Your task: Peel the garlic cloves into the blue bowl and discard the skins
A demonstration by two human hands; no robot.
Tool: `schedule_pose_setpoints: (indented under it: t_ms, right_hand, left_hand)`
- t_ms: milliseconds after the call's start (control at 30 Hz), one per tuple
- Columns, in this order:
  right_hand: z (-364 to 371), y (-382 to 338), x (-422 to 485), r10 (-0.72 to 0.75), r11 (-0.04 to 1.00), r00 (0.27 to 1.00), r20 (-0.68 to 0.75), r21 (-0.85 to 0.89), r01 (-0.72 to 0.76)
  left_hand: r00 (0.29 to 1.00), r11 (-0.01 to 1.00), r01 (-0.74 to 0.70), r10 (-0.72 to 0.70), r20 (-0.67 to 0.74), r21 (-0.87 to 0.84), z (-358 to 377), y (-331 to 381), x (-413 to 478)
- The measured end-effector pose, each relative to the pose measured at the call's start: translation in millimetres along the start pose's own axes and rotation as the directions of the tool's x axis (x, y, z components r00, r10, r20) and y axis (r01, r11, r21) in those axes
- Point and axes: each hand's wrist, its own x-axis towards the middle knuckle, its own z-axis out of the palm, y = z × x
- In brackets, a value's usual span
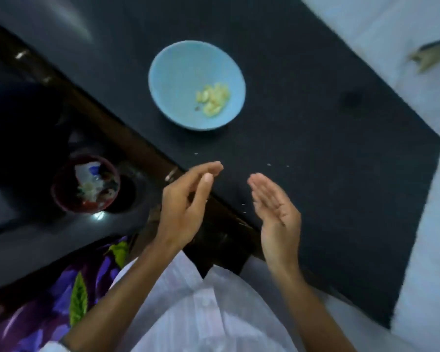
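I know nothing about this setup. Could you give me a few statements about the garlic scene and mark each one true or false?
1. The blue bowl holds peeled garlic cloves. True.
2. The left hand grips a clove. False: its fingers are relaxed and it holds nothing.
3. The right hand is open, with its palm showing. True.
4. The bowl stands on the floor. False: it stands on the dark table.
5. A dark red container with scraps in it sits to the left of the table. True.

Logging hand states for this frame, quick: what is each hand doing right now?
Left hand: open, fingers nearly straight, nothing visible in it.
Right hand: open, palm turned inward, holding nothing.
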Motion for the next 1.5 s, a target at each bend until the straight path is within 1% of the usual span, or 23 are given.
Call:
schedule_pose_setpoints:
  t_ms: [67,100,167,267,400,500,567,633,667,733,800,833,900,933,967,1033,1133,1233,1267,1300,1400,1433,1500]
  right_hand:
    - [-31.4,0.9,7.3,-0.061,0.984,0.978,-0.197,-0.176,0.026]
    - [-44.4,0.7,16.2,-0.078,0.968,0.963,-0.258,-0.251,0.011]
    - [-58.9,0.0,40.2,-0.066,0.903,0.957,-0.282,-0.425,-0.063]
    - [-46.0,7.1,76.7,-0.034,0.800,0.979,-0.203,-0.593,-0.095]
    - [-11.0,29.8,74.3,-0.131,0.634,0.991,-0.042,-0.772,0.051]
    - [-19.8,36.2,55.2,-0.194,0.501,0.978,0.074,-0.850,0.164]
    - [-33.3,38.1,44.2,-0.189,0.458,0.976,0.112,-0.869,0.188]
    - [-45.5,39.6,32.2,-0.181,0.462,0.978,0.103,-0.869,0.177]
    - [-50.2,44.0,26.7,-0.194,0.496,0.979,0.061,-0.855,0.152]
    - [-52.2,50.6,16.3,-0.238,0.626,0.963,-0.130,-0.779,0.049]
    - [-38.6,50.8,13.2,-0.181,0.736,0.919,-0.351,-0.668,-0.110]
    - [-25.7,49.2,14.0,-0.137,0.761,0.903,-0.408,-0.626,-0.167]
    - [2.5,49.6,21.3,-0.092,0.796,0.870,-0.484,-0.560,-0.228]
    - [16.1,48.9,27.3,-0.084,0.801,0.854,-0.513,-0.544,-0.248]
    - [28.0,46.9,31.1,-0.070,0.801,0.848,-0.525,-0.537,-0.266]
    - [51.5,45.9,31.4,-0.073,0.766,0.885,-0.459,-0.594,-0.245]
    - [63.4,51.9,11.1,-0.193,0.680,0.955,-0.224,-0.732,-0.035]
    - [31.6,60.6,-12.3,-0.247,0.605,0.969,0.003,-0.780,0.156]
    - [17.7,60.3,-19.4,-0.258,0.623,0.966,0.005,-0.763,0.171]
    - [3.9,59.7,-22.6,-0.283,0.660,0.957,-0.058,-0.736,0.150]
    - [-23.4,56.2,-10.7,-0.267,0.753,0.902,-0.339,-0.658,-0.024]
    - [-23.4,56.8,-2.5,-0.242,0.745,0.897,-0.370,-0.663,-0.072]
    - [-9.0,59.1,6.5,-0.203,0.693,0.909,-0.363,-0.709,-0.128]
  left_hand:
    - [0.965,0.955,-0.169,0.110,0.239,0.243,14.0,-1.9,15.1]
    - [0.932,0.927,-0.230,0.122,0.342,0.295,20.5,-4.8,22.6]
    - [0.881,0.899,-0.280,0.101,0.461,0.337,30.7,-9.3,35.7]
    - [0.845,0.870,-0.305,0.059,0.532,0.388,41.4,-11.4,56.8]
    - [0.814,0.849,-0.358,0.079,0.576,0.388,46.6,-6.3,86.9]
    - [0.811,0.861,-0.338,0.063,0.581,0.380,46.6,-5.8,100.6]
    - [0.801,0.850,-0.346,0.046,0.597,0.398,45.3,-7.9,102.3]
    - [0.782,0.836,-0.374,0.052,0.621,0.401,43.4,-10.0,101.8]
    - [0.772,0.835,-0.399,0.083,0.631,0.378,42.5,-10.2,101.7]
    - [0.756,0.820,-0.480,0.207,0.620,0.311,40.7,-8.8,99.8]
    - [0.754,0.766,-0.558,0.307,0.581,0.319,38.5,-9.6,99.3]
    - [0.778,0.751,-0.552,0.306,0.548,0.364,37.8,-10.6,101.2]
    - [0.860,0.785,-0.407,0.156,0.486,0.468,37.6,-12.5,104.7]
    - [0.868,0.783,-0.363,0.087,0.488,0.506,38.8,-14.9,105.3]
    - [0.853,0.756,-0.383,0.070,0.517,0.530,39.0,-16.9,102.7]
    - [0.774,0.681,-0.514,0.107,0.624,0.521,37.8,-24.7,94.6]
    - [0.685,0.685,-0.576,0.105,0.721,0.446,33.6,-26.6,81.9]
    - [0.574,0.640,-0.679,0.157,0.804,0.360,24.7,-29.8,63.2]
    - [0.530,0.623,-0.714,0.184,0.828,0.319,21.2,-30.2,58.0]
    - [0.500,0.624,-0.729,0.206,0.841,0.281,18.5,-30.0,54.4]
    - [0.446,0.672,-0.720,0.255,0.858,0.174,17.1,-25.6,47.7]
    - [0.452,0.704,-0.695,0.268,0.851,0.148,17.5,-22.8,45.5]
    - [0.505,0.772,-0.623,0.277,0.818,0.123,18.2,-15.6,44.1]
